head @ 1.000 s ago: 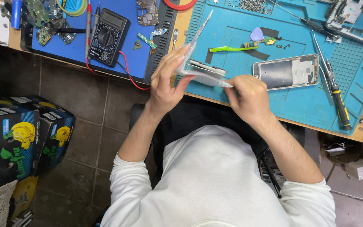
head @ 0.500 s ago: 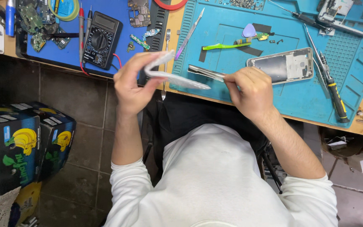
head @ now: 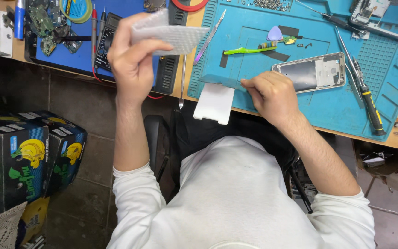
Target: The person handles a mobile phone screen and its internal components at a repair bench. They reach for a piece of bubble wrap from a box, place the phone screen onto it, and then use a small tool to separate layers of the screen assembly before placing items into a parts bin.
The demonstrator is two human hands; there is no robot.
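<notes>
Over bench edge: left hand (head: 132,60) raised, pinching grey bubble-wrap pouch (head: 169,32).
On blue mat (head: 337,106): right hand (head: 270,94) gripping flat white panel (head: 215,101).
Just beside: open phone frame (head: 309,73).

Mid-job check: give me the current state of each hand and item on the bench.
left hand: raised, gripping bubble-wrap pouch
right hand: pinching white flat panel, which overhangs the bench edge
phone frame: opened, lying flat on blue mat
green toothbrush: lying untouched

Head camera, steeply down (perhaps slightly forward), close over workbench (head: 300,121)
</notes>
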